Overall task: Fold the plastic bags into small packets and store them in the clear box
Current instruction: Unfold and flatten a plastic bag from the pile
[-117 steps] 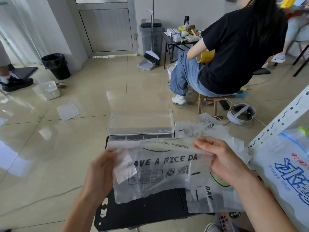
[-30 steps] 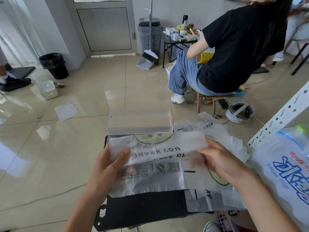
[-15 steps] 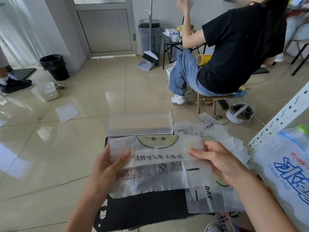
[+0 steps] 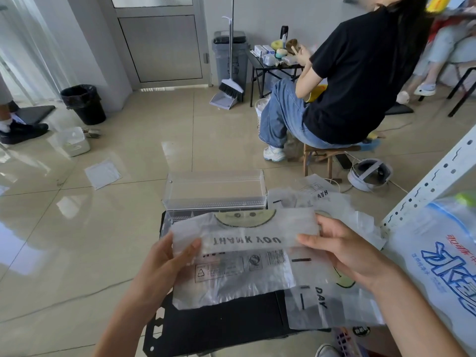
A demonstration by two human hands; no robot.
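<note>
I hold a translucent plastic bag (image 4: 239,256) printed "THANK YOU" above a small black table (image 4: 219,325). Its top part is folded down toward me, so a smiley face and the upside-down text show. My left hand (image 4: 167,264) pinches the bag's left edge with the thumb on top. My right hand (image 4: 342,248) grips the right edge of the fold. The clear box (image 4: 213,191) stands open just beyond the bag. More plastic bags (image 4: 332,210) lie in a pile under and behind my right hand.
A white metal shelf upright (image 4: 432,176) and a blue-printed plastic pack (image 4: 438,266) stand at my right. A person (image 4: 347,81) sits on a stool ahead right. A headset (image 4: 368,173), a broom with dustpan (image 4: 229,91), a black bin (image 4: 83,104) and a small container (image 4: 73,141) sit on the tiled floor.
The bag's top part has been folded down toward me, covering the "HAVE A NICE DAY" text. My hands have shifted slightly along its edges. The seated person lowered a raised arm.
</note>
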